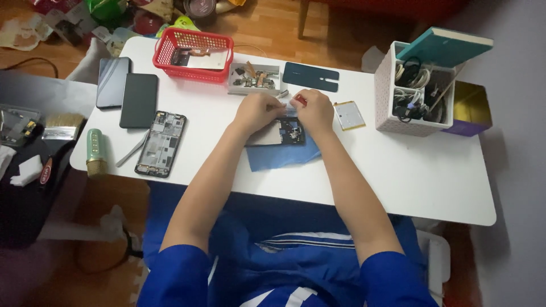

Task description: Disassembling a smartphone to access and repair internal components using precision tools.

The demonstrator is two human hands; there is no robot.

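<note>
While bent inward, hands (287,111) over phone (284,132).

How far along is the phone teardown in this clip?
Done: a dark back cover and a flat battery lie removed on the white table; small parts sit in a grey tray. In hand: the left hand and right hand work on the opened phone on a blue cloth. Left: its internal boards still look in place; reassembly not started.
</note>
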